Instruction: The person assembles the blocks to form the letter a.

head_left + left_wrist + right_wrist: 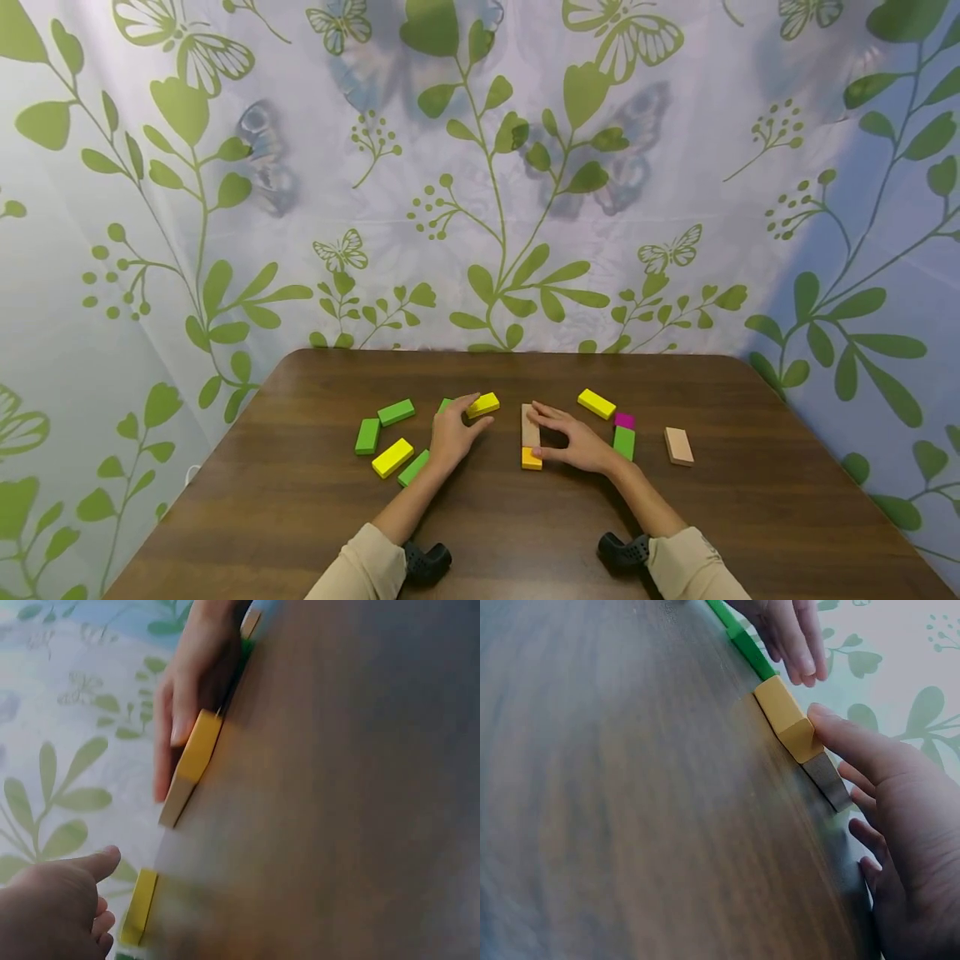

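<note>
My right hand [576,442] reaches over an orange block [532,459] and a natural wood block [530,427], which lie end to end. Its thumb touches the orange block [799,741], and its extended fingers lie at the wood block. In the left wrist view the fingers hang along the far side of the orange block [199,746]. My left hand [452,435] hovers with thumb and fingers apart, holding nothing visible. Nearest to it are a yellow block [483,405] and a green block [446,404], partly hidden behind the fingers.
Left of my left hand lie green blocks [367,437] and a yellow block [392,458]. Beyond my right hand are another yellow block [597,404], a magenta block [624,420] touching a green one [624,442], and a wood block [678,447]. A patterned curtain [480,208] backs the brown table [525,533].
</note>
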### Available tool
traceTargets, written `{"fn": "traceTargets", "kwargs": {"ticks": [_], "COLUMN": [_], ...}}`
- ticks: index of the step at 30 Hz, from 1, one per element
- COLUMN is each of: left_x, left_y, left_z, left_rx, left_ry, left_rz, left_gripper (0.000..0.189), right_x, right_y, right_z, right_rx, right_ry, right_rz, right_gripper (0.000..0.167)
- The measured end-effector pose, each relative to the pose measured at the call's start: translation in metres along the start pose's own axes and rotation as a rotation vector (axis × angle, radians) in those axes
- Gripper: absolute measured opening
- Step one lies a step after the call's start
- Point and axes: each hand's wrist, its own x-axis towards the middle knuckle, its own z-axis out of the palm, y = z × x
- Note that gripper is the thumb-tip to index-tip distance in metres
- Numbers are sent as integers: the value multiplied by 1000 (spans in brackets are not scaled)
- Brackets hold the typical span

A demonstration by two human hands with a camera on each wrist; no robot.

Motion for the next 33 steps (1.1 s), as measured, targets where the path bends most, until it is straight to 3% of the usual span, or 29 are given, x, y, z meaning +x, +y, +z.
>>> {"fn": "traceTargets", "kwargs": {"ticks": [7,21,28,33], "left_x": [12,16,12,7], "left_y": [-15,-23,-20,-13], "left_z": [-3,-1,-3,-7], "left_rx": [55,231,171,95], "left_ry": [-33,-166,-170,-146], "left_rz": [9,-41,-51,-2], "left_gripper": [46,39,36,36], "right_x": [0,-2,-4,-5], "right_y": [-1,1,-1,0], "right_z": [0,2,2,2], "right_rx": [5,6,8,10], "right_ry": [-4,-10,-15,-21], "right_rz": [9,21,24,30], "right_gripper": [72,72,71,72]}}
